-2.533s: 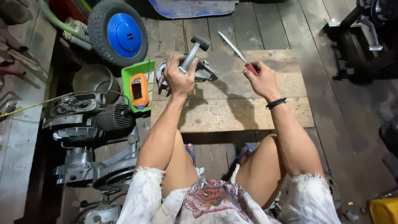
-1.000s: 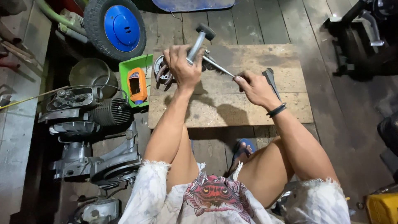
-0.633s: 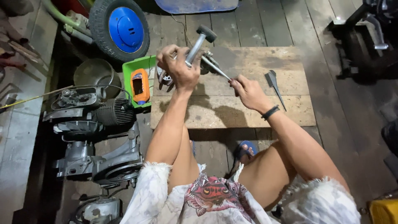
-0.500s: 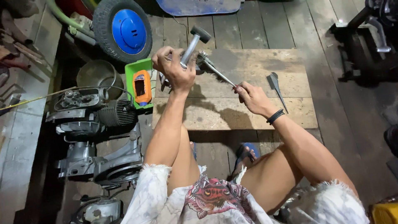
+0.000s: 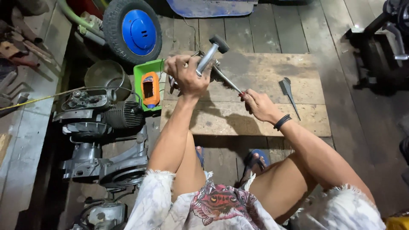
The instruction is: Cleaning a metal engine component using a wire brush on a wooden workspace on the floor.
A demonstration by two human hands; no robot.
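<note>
Left hand (image 5: pixel 187 76) grips a grey metal shaft part (image 5: pixel 208 55); right hand (image 5: pixel 257 106) holds a thin screwdriver (image 5: pixel 228 81) against it, over a worn wooden board (image 5: pixel 264 119). Work appears midway.

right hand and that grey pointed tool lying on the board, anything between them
Nothing. In the head view, only bare wooden board lies between the right hand and the grey pointed tool. The hand holds a thin screwdriver; the tool lies untouched to its right.

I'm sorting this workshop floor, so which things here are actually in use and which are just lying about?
In use:
left hand gripping grey metal shaft part
right hand holding thin screwdriver
wooden board

Lying about:
blue-hubbed wheel
green tray
orange meter
engine block
grey pointed tool
</note>
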